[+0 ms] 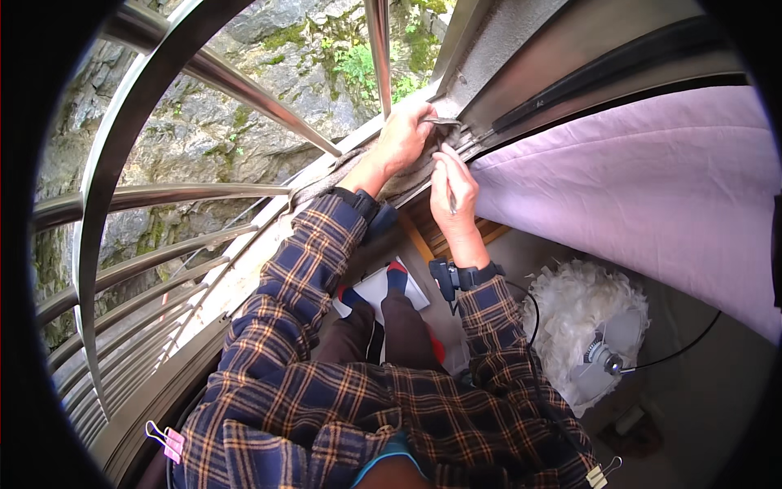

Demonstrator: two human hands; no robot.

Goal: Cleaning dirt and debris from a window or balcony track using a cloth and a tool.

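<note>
My left hand (406, 137) grips a fold of a grey-brown cloth (449, 122) at the corner of the window frame. The rest of the cloth trails along the sill beneath my left forearm, towards the metal bars. Close by on the right, my right hand (453, 186) has a thin, slender tool (453, 203) in its fingers, its end showing below the palm. The fingertips of this hand are at the window track (467, 145). What the tool's tip touches is hidden.
Curved metal bars (263, 104) stand outside the window, before a mossy rock face (226, 147). A pink curtain (635, 183) hangs at the right. Below is a white feathery lamp (586, 318) with a cable. My feet stand on a white surface (415, 288).
</note>
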